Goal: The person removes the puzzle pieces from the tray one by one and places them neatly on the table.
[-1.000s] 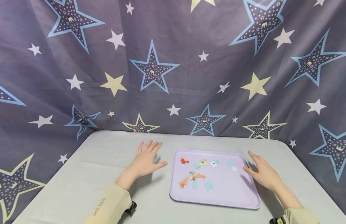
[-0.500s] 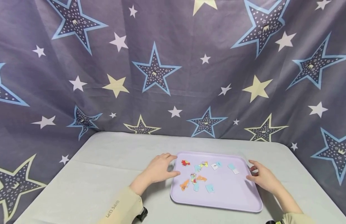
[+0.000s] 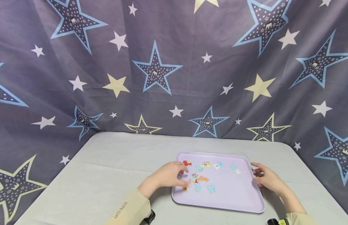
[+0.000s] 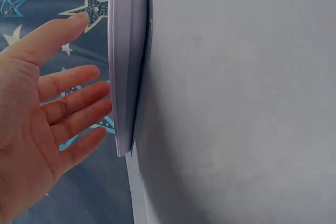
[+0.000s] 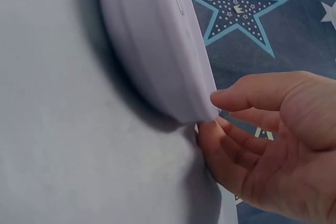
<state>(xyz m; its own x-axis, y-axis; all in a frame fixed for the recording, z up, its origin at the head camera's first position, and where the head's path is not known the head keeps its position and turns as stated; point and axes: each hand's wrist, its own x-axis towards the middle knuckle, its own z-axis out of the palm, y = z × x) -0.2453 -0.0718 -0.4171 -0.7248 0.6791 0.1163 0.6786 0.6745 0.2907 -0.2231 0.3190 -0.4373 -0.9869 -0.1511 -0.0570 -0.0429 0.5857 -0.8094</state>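
A lilac tray [image 3: 233, 195] lies on the table with several small flat printed pieces on it. My left hand [image 3: 166, 175] reaches over the tray's left side, its fingers loosely bent above the rim. In the left wrist view, that hand [image 4: 39, 114] has spread fingers and holds nothing. Its thumb overlaps an orange piece [image 3: 186, 187] in the head view, and a red piece [image 3: 187, 162] lies just beyond the fingertips. At the opposite side, my right hand [image 3: 270, 180] grips the tray's edge. In the right wrist view, the thumb meets the rim while fingers [image 5: 210, 142] curl beneath it.
Light blue pieces [image 3: 211, 188] and white-and-blue pieces [image 3: 235, 169] lie farther right on the tray, and another orange piece [image 3: 203, 178] near the middle. A grey cloth covers the table [image 3: 106, 165]. Behind its far edge hangs a dark curtain [image 3: 179, 78] printed with stars.
My left hand has moved right, from beside the tray to over its left edge. My right hand has closed in on the tray's right edge, fingers curling. The tray has barely shifted.
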